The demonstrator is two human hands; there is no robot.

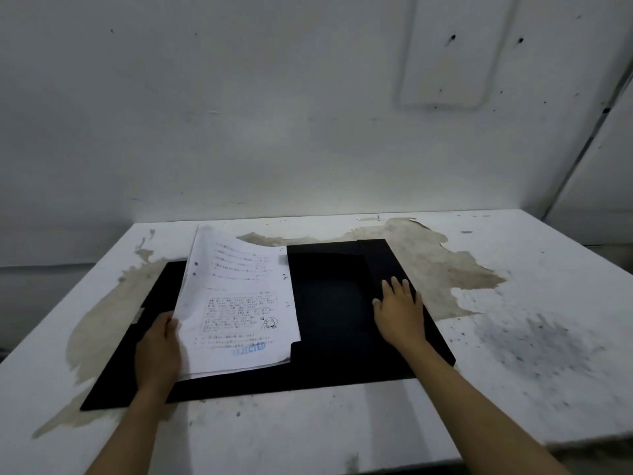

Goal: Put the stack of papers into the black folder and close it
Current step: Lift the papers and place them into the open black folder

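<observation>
The black folder point(329, 317) lies open and flat on the white table. My left hand point(157, 351) grips the left edge of the stack of papers point(236, 303), which is tilted up over the folder's left half; the top sheet carries printed text and a blue stamp. The stack's lower right corner sits by a black pocket flap. My right hand point(399, 310) rests flat, fingers spread, on the folder's right flap, holding nothing.
The table point(513, 337) has worn patches where the white coating has peeled, and dark smudges at the right. A stained white wall point(274, 114) stands right behind the table's far edge. The table's near edge runs along the bottom of the view.
</observation>
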